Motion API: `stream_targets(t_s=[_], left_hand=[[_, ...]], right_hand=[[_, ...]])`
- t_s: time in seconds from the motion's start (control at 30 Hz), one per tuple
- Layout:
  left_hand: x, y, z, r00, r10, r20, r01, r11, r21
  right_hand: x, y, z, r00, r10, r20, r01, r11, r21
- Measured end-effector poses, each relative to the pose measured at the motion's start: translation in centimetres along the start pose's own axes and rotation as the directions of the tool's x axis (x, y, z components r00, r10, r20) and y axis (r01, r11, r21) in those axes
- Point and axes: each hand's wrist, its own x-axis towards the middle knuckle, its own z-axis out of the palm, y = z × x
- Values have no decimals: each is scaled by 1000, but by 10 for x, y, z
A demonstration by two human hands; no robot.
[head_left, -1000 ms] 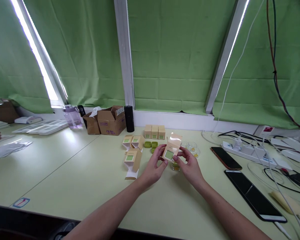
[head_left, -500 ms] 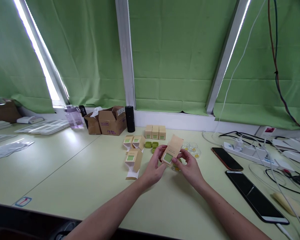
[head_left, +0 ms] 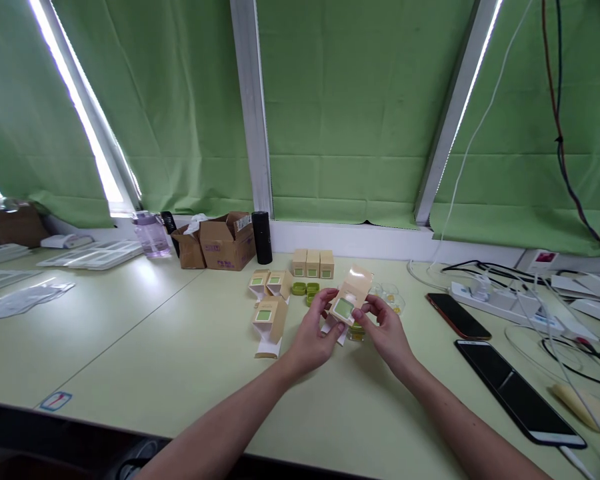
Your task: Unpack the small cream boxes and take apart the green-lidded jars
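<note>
Between my two hands a small kraft-paper box with a green square window is held above the table, tilted. My left hand grips its left side, thumb at a white flap hanging below. Around the right edge close the fingers of my right hand. Just under the box is a small clear container with green, partly hidden. To the left stand three similar boxes with open flaps, the nearest one with its white flap on the table. Small green square containers sit behind my left hand.
Three closed boxes stand in a row farther back. A clear tray with round cups lies right of my hands. Two phones, a power strip and cables occupy the right. Cardboard boxes and a black cylinder stand at the back left.
The held box has tipped slightly, and a white flap now shows below it. My left thumb has moved down to that flap. The whole view has shifted a little.
</note>
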Motion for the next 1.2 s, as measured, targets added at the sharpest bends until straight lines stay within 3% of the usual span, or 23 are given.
stream_targets(t_s=[0.1, 0.27, 0.37, 0.57, 0.87, 1.03, 1.2], left_hand=[[1, -3, -2, 997, 44, -68, -34, 989, 145], [-1, -8, -5, 993, 119, 21, -121, 970, 209], [-3, -13, -5, 993, 116, -17, -109, 965, 237], [0, -12, -1, 992, 83, -95, -67, 984, 166], [-1, -3, 2, 999, -31, -43, 32, 999, 29], [-1, -1, 0, 1000, 26, -5, -25, 999, 23], [0, -2, 0, 998, 50, -50, -46, 997, 69]], right_hand=[[1, -1, -1, 999, 32, -8, -32, 999, 27], [3, -5, -5, 994, 107, -16, -104, 987, 120], [4, -5, -5, 993, 116, -11, -113, 984, 135], [4, 4, -3, 997, 69, 23, -70, 995, 71], [4, -2, -6, 995, 60, 74, -60, 998, 1], [2, 0, -4, 995, 84, 53, -85, 996, 7], [1, -1, -3, 992, 95, 80, -92, 995, -43]])
